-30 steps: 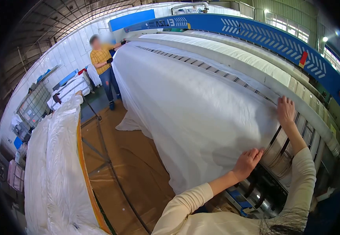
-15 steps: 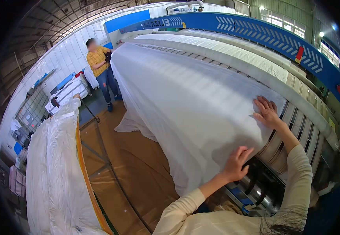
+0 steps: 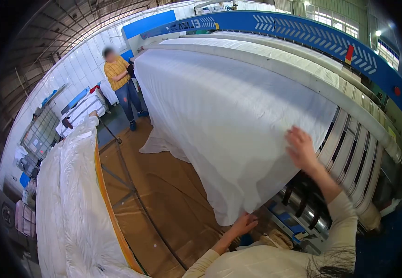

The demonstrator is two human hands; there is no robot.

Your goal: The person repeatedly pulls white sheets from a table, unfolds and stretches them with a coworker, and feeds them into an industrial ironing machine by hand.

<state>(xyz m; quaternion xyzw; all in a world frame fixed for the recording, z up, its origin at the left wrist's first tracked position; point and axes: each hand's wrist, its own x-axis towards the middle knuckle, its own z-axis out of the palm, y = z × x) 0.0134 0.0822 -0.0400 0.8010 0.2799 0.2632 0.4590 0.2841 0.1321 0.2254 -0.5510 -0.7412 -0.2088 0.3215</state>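
Observation:
A large white sheet (image 3: 229, 116) lies over the feed belts of a flatwork ironer, and its near side hangs down toward the floor. At the bottom of the hanging part, my left hand (image 3: 241, 225) is closed on the sheet's edge, where small folds gather above the fingers. My right hand (image 3: 303, 150) is over the sheet near its right edge, slightly blurred, with its fingers spread and nothing held. I cannot tell whether its fingertips touch the cloth.
The ironer's belts (image 3: 354, 155) show at right, under a long roller (image 3: 298, 83) and a blue beam (image 3: 298, 39). A person in a yellow shirt (image 3: 116, 70) stands at the far end. White cloth (image 3: 69, 199) fills a cart at left, beside a brown floor cover (image 3: 173, 185).
The sheet has been drawn further under the roller, with its right edge shifted up. My left hand has dropped to the lower hem, and my right hand has moved down and left.

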